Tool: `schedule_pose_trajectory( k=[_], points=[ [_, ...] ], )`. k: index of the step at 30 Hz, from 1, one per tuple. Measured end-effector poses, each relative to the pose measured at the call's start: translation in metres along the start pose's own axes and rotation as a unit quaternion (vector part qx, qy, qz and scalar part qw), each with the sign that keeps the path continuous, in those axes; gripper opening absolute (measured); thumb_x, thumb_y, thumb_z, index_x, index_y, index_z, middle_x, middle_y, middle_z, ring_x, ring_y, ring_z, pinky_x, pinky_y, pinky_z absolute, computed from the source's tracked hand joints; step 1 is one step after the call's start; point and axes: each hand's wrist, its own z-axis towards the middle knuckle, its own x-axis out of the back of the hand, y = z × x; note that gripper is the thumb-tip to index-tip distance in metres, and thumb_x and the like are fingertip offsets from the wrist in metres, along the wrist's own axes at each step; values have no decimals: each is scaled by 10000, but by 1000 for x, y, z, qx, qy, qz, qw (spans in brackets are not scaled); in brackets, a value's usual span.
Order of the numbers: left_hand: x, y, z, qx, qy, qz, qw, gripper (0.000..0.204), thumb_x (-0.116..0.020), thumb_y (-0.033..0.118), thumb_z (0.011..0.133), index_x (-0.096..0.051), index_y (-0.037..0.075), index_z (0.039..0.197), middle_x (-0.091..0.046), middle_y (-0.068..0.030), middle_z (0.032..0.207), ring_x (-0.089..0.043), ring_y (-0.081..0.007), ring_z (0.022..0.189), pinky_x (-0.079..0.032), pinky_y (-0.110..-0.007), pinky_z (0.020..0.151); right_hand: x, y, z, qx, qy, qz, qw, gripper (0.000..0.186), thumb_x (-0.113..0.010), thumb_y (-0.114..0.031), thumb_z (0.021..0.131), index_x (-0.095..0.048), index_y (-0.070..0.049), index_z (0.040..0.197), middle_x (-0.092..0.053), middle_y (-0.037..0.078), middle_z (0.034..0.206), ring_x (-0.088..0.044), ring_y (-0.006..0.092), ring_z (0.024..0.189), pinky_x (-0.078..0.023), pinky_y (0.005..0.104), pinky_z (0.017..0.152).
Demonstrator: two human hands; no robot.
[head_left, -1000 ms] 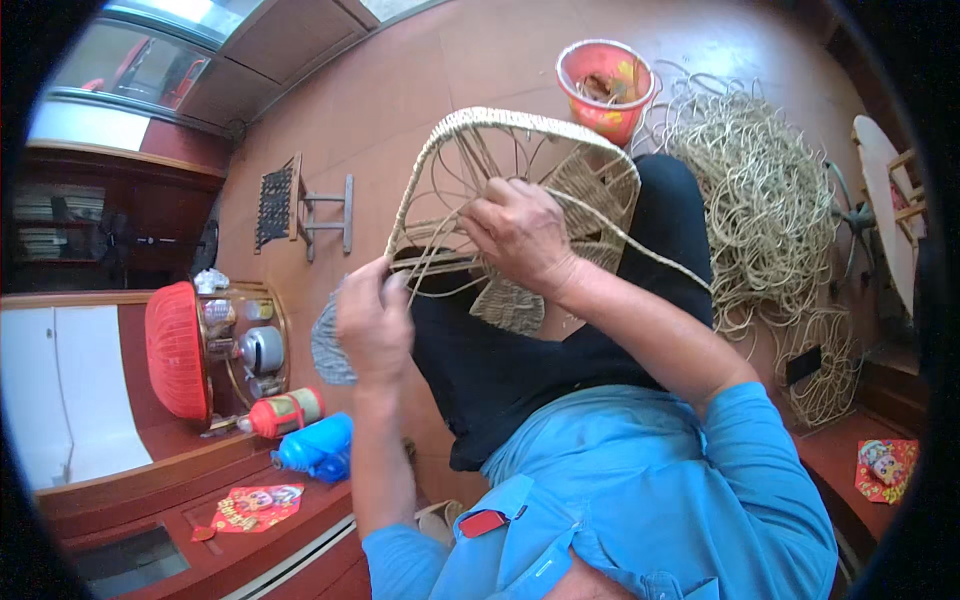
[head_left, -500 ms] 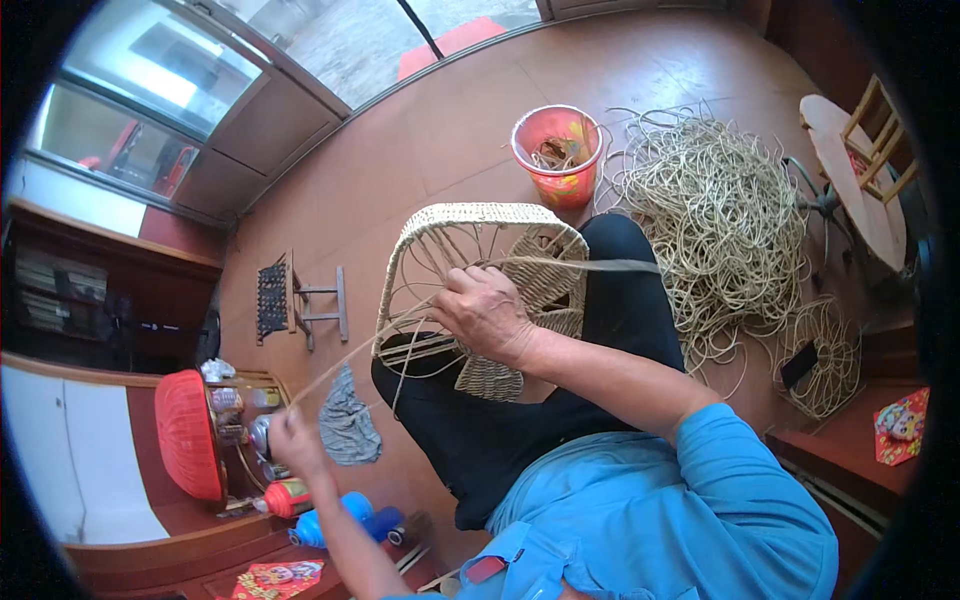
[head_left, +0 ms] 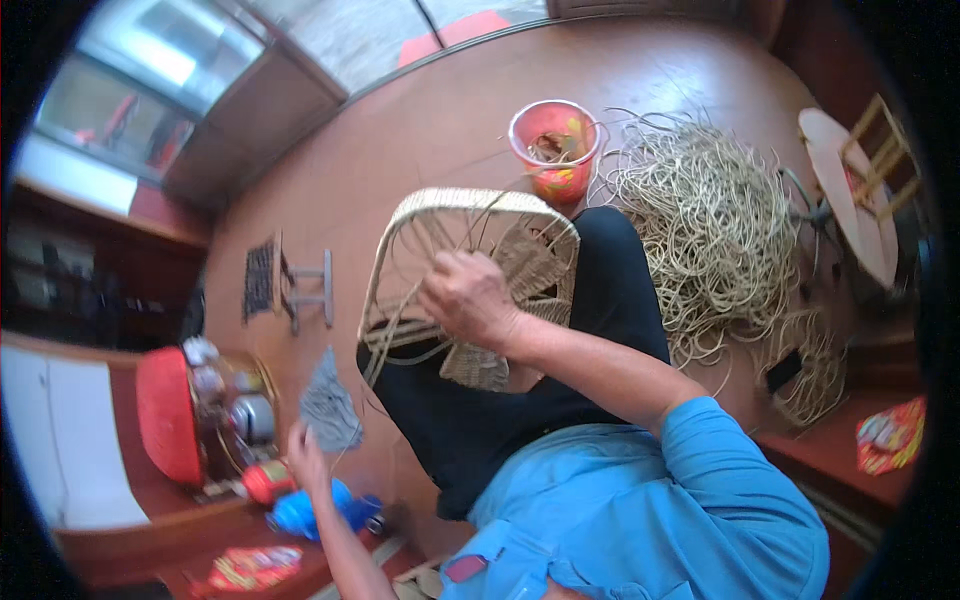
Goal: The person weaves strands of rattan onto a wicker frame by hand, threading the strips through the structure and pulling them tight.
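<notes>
A half-woven pale cord piece [head_left: 475, 197], with a rounded frame, loose strands and dense panels at its right, rests on my dark-trousered legs. My right hand [head_left: 465, 290] is closed over strands inside the frame; its fingertips are partly hidden. Down at the left, away from the piece, my left hand [head_left: 308, 452] is closed, blurred, on a thin cord that trails toward the frame.
Beyond my knees stand a red bucket [head_left: 550, 175] and a big cord heap [head_left: 710, 240]. Left are a small stool [head_left: 305, 280], grey cloth [head_left: 330, 400], a red cover [head_left: 165, 415] and blue flasks [head_left: 305, 515]. An oval board with wooden chair [head_left: 850, 200] is right.
My left hand has moved from the frame's left edge down and outward, drawing cord with it. My right hand stays at the piece. The view has shifted, showing more floor and the doorway.
</notes>
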Motion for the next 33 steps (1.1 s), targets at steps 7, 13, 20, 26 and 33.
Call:
schedule_pose_trajectory(
  k=[7, 13, 20, 26, 33],
  points=[
    [-135, 252, 21, -221, -7, 36, 975, 151, -734, 164, 998, -730, 59, 1107, -709, -137, 1008, -661, -353, 1002, -515, -489, 914, 1, -1, 6, 14, 6, -30, 999, 161, -787, -253, 892, -705, -133, 822, -611, 52, 854, -670, 270, 812, -518, 436, 731],
    [-138, 251, 27, -219, 5, 37, 975, 111, -693, 180, 1028, -739, 80, 1047, -725, -130, 944, -686, -381, 911, -538, -487, 824, 1, -2, 2, -5, -8, -26, 1000, 161, -815, -264, 887, -713, -141, 867, -629, 50, 862, -679, 276, 805, -528, 436, 746],
    [-77, 128, 20, -45, 18, -8, 999, 236, -660, 226, 1083, -758, 34, 1178, -775, -120, 920, -735, -248, 824, -574, -377, 801, 4, -4, 9, 10, 8, -9, 1000, 294, -767, -210, 899, -669, -158, 1172, -644, 34, 943, -670, 243, 886, -521, 407, 780],
    [71, -34, 6, 115, 140, 131, 975, 315, -627, 276, 1073, -768, 15, 1179, -789, -156, 987, -740, -267, 939, -561, -418, 863, 9, -5, 17, 51, -43, -43, 997, 724, -725, -132, 892, -528, -172, 1588, -692, 36, 979, -674, 243, 930, -549, 399, 828],
    [111, -113, -19, 241, 128, 354, 895, 359, -616, 315, 1040, -769, 35, 1206, -787, -230, 1102, -741, -435, 1039, -552, -509, 927, -2, -3, 28, 69, -41, -54, 995, 750, -714, -97, 878, -516, -140, 1600, -672, 21, 862, -656, 236, 875, -531, 394, 822]
  ],
)
